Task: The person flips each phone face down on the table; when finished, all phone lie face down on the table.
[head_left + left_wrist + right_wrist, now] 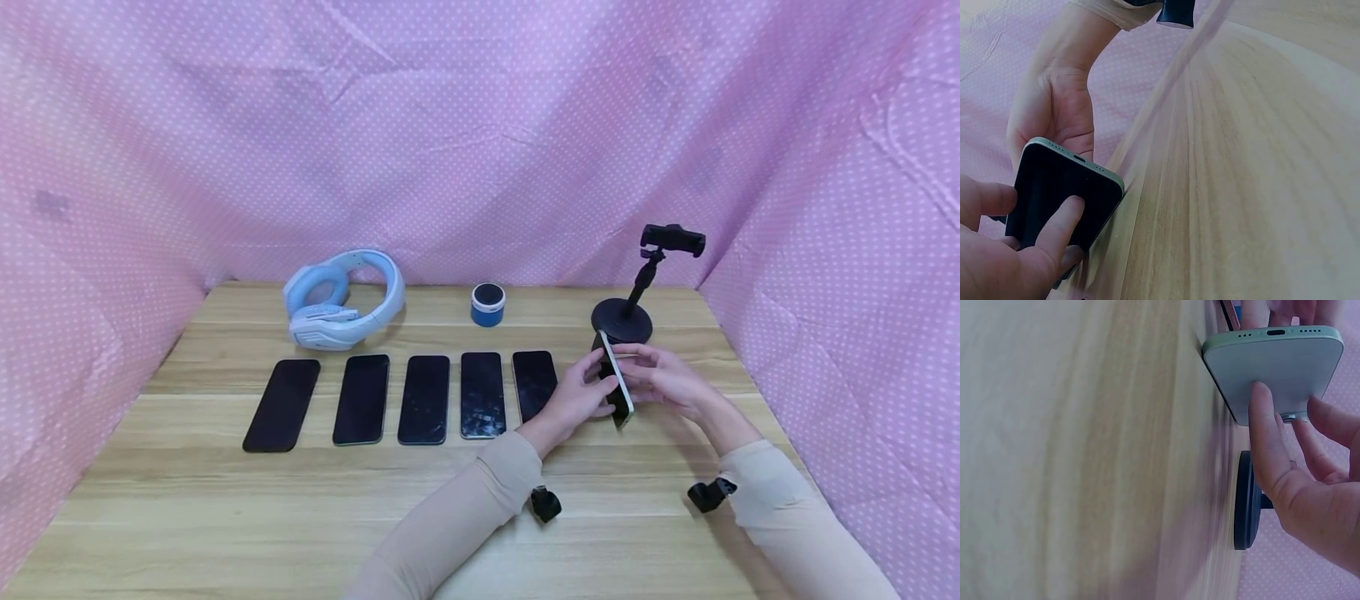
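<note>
A phone [617, 382] with a dark screen, pale green frame and light back [1272, 369] stands tilted on its long edge, between my two hands. My left hand [576, 396] holds it from the screen side, fingertips on the dark glass [1041, 181]. From the back, my right hand [667, 382] grips it, with finger and thumb tips against the light panel near the camera bump [1293, 417]. The port end faces the wrist cameras. Just behind the phone stands a black phone stand [622, 319], whose clamp [675, 239] holds nothing.
Several dark phones lie face up in a row, from the leftmost phone [282, 406] to one [533, 379] partly behind my left hand. White-and-blue headphones [345, 321] and a small blue speaker [487, 307] stand farther back on the wooden table [225, 517]. A pink dotted curtain [480, 150] surrounds it.
</note>
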`<action>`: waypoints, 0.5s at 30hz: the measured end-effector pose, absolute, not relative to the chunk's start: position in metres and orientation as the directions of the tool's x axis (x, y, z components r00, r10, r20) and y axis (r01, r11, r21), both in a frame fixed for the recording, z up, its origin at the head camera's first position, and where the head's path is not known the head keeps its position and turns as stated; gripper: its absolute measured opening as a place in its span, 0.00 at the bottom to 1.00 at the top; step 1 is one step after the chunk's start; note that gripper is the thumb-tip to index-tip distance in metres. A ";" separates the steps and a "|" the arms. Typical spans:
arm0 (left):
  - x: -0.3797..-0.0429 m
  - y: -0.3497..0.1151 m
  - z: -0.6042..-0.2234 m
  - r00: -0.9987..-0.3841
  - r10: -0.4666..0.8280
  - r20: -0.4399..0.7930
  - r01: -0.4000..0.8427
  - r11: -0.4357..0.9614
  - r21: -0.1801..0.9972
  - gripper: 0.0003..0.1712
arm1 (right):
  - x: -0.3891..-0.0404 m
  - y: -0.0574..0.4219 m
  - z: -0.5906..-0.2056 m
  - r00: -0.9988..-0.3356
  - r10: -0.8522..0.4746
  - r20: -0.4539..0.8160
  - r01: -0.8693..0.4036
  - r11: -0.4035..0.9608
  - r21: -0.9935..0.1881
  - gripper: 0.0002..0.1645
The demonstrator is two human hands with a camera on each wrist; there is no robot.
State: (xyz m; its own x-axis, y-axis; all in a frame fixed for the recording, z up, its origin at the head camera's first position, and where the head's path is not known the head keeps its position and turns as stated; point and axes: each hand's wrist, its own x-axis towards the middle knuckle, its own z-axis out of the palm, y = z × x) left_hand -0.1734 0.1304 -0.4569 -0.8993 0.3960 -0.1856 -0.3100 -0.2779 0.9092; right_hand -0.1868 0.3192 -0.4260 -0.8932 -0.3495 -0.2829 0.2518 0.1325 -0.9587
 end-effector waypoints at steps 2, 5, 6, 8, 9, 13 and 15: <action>-0.174 0.130 -0.458 -0.898 0.402 -0.179 -0.309 -0.286 0.907 0.33 | -0.186 0.319 -0.426 -0.891 -0.355 -0.283 0.250 0.136 -0.959 0.36; -0.174 0.129 -0.459 -0.895 0.413 -0.170 -0.309 -0.300 0.902 0.33 | -0.186 0.318 -0.425 -0.886 -0.364 -0.287 0.249 0.148 -0.957 0.38; -0.174 0.129 -0.460 -0.894 0.416 -0.165 -0.309 -0.306 0.901 0.33 | -0.185 0.318 -0.425 -0.884 -0.367 -0.289 0.250 0.152 -0.956 0.38; -0.174 0.129 -0.459 -0.893 0.423 -0.156 -0.305 -0.313 0.899 0.32 | -0.185 0.318 -0.424 -0.881 -0.370 -0.294 0.253 0.157 -0.955 0.38; -0.174 0.129 -0.459 -0.892 0.425 -0.152 -0.303 -0.315 0.899 0.32 | -0.185 0.318 -0.424 -0.880 -0.371 -0.297 0.255 0.160 -0.954 0.39; -0.175 0.130 -0.460 -0.891 0.431 -0.141 -0.298 -0.323 0.898 0.31 | -0.185 0.319 -0.425 -0.879 -0.366 -0.304 0.258 0.170 -0.951 0.39; -0.175 0.130 -0.460 -0.892 0.430 -0.140 -0.299 -0.329 0.896 0.31 | -0.185 0.320 -0.425 -0.881 -0.360 -0.308 0.259 0.179 -0.949 0.39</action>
